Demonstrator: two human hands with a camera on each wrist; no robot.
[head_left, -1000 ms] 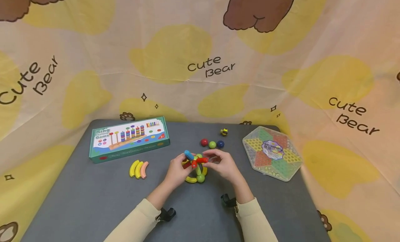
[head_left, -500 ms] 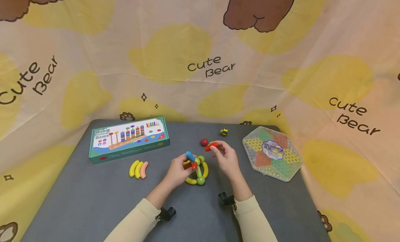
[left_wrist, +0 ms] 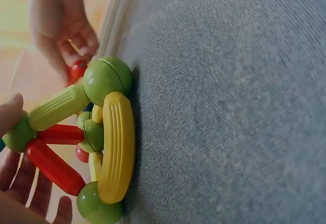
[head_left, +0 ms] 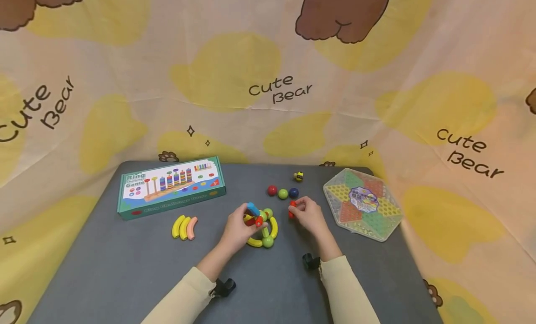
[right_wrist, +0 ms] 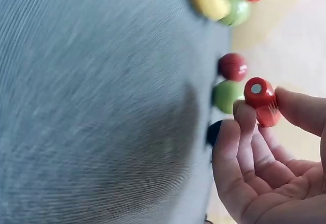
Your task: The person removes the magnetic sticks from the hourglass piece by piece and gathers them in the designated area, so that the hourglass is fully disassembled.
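Note:
My left hand [head_left: 237,228] grips the top of a magnetic stick-and-ball frame, its thumb against the upper green ball [left_wrist: 19,132]. Yellow curved sticks [left_wrist: 119,147] form the base ring, joined by green balls; red sticks [left_wrist: 55,167] and a light green stick [left_wrist: 60,106] slope up from it. A blue stick [head_left: 253,209] juts from the top. To the right of the frame, my right hand [head_left: 311,217] pinches a short red magnetic stick [right_wrist: 261,99] between thumb and fingertips. The stick's metal end dot shows in the right wrist view.
A red ball [head_left: 272,190], a green ball [head_left: 283,194] and a blue ball [head_left: 294,193] lie behind the hands, with a small bee figure [head_left: 298,176] beyond. Curved sticks [head_left: 183,227] lie left, near a game box [head_left: 171,187]. A hexagonal board case [head_left: 363,204] is at right.
My right hand has come away from the frame with the red stick, first up over the balls, then down and right, turning the stick upright. My left hand stays on the frame.

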